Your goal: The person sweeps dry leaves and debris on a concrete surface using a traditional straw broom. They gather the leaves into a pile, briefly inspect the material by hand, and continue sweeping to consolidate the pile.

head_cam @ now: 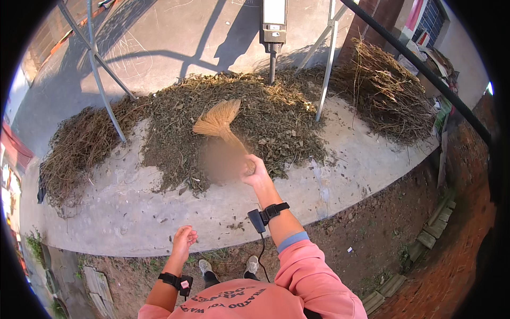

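My right hand (256, 171) grips the short handle of a straw hand broom (220, 119). The broom's fan of bristles points away from me, over a wide heap of dried leaves and stalks (175, 147). I cannot tell whether the bristles touch the heap. My left hand (184, 240) is empty, its fingers loosely curled, above the near edge of a concrete slab (131, 223). A blurred patch hides part of the heap beside the broom handle.
Bundles of dry stems lie at left (85, 151) and right (392, 95). Thin metal legs (327, 71) and a lamp on a post (274, 34) rise by the heap. A dark bar (422, 63) crosses at upper right. The slab drops to bare soil (358, 235) at my feet.
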`<action>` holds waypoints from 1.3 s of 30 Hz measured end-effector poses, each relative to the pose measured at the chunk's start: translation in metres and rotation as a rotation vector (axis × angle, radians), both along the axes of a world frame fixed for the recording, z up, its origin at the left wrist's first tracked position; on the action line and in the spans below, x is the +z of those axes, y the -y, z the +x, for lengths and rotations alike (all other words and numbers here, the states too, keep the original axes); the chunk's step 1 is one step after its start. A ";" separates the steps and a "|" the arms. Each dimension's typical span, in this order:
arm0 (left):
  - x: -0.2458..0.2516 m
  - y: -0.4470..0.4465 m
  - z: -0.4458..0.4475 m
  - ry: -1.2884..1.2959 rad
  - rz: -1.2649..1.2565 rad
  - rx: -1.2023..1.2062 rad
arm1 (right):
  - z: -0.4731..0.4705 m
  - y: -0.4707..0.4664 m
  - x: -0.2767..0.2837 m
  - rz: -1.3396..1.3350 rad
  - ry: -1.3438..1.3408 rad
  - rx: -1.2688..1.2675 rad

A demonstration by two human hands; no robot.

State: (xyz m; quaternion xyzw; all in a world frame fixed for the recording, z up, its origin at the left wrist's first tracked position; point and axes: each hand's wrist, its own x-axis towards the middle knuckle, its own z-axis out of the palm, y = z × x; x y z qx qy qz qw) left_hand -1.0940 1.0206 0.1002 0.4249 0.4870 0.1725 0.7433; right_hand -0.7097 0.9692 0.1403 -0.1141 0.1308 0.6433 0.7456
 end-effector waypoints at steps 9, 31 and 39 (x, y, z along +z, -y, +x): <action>-0.034 0.022 -0.123 -0.127 -0.146 0.145 | 0.054 0.137 0.004 -0.175 0.015 -0.266; -0.011 0.062 -0.125 -0.044 -0.213 0.218 | 0.053 0.186 -0.012 -0.202 -0.002 -0.044; -0.013 0.059 -0.113 -0.095 -0.186 0.163 | 0.055 0.249 0.031 -0.302 0.265 -0.104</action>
